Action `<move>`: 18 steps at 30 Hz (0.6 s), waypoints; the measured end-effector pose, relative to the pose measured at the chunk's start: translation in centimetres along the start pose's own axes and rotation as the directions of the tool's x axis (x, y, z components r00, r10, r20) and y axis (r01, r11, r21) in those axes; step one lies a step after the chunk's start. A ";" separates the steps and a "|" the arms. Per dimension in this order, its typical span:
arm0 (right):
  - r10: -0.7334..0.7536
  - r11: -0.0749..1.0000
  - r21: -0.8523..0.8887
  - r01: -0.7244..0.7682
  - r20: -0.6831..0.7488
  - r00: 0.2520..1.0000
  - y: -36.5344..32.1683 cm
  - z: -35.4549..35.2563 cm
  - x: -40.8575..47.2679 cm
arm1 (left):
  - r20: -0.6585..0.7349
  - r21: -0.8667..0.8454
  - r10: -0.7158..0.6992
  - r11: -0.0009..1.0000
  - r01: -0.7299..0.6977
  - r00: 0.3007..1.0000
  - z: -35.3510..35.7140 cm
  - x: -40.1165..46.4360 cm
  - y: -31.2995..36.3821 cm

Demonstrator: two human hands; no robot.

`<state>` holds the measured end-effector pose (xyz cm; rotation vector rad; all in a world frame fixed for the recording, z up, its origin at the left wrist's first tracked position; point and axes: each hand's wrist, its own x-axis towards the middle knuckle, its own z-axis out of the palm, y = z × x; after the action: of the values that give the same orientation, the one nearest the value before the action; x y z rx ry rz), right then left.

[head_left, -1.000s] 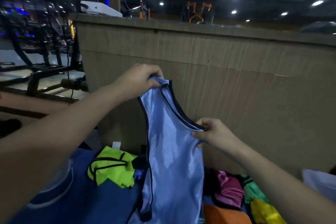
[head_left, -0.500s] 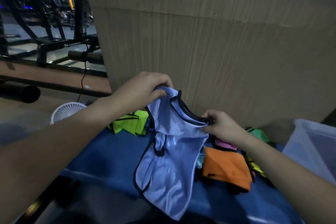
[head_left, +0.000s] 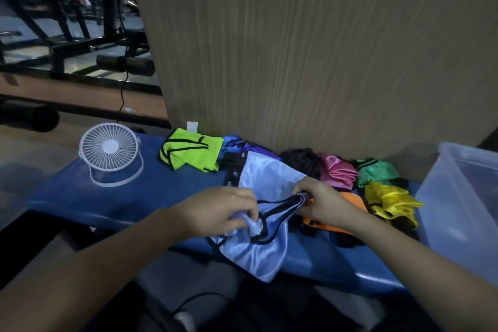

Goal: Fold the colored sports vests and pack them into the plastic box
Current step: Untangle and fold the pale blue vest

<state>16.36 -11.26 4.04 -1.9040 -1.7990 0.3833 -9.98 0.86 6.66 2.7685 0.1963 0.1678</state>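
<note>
both hands have lowered the light blue vest [head_left: 266, 180] onto the tabletop [head_left: 113, 197]. left hand [head_left: 218, 211] and right hand [head_left: 322, 203] each pinch a shoulder strap, so folding can begin.

A: How many vests lie around the fan [head_left: 110, 153]?
B: Seven plainly: to its right one lime [head_left: 192, 152], one light blue [head_left: 265, 178], one black [head_left: 301, 160], one pink [head_left: 338, 173], one green [head_left: 376, 171], one yellow [head_left: 390, 201], one orange [head_left: 350, 198]. A dark blue bundle [head_left: 237, 143] cannot be counted.
A: Boxes?
B: One plastic box [head_left: 463, 210], farthest right of the fan.
A: Fans?
B: One.
</note>
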 end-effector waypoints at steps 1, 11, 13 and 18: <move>-0.037 0.999 -0.029 0.037 0.002 0.999 0.2 0.2 -0.1 | 0.044 -0.005 0.006 1.000 -0.006 0.999 0.6 -0.2 0.0; 0.010 0.992 0.120 -0.025 0.127 0.992 1.5 -1.3 0.0 | 0.350 -0.088 -0.027 0.994 0.061 0.936 4.4 -0.4 -2.0; 0.090 0.976 0.201 -0.083 -0.024 0.996 2.1 -1.5 1.1 | 0.368 -0.228 -0.028 0.966 0.120 0.929 4.0 0.1 -2.4; 0.323 0.945 0.086 -0.314 -0.125 0.938 5.8 -1.3 4.4 | 0.064 -0.337 -0.122 0.932 0.137 0.990 2.7 4.9 -5.9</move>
<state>22.43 -7.15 2.65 -2.1245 -1.3739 0.4038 -5.42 6.17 2.49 2.4026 0.3071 0.0982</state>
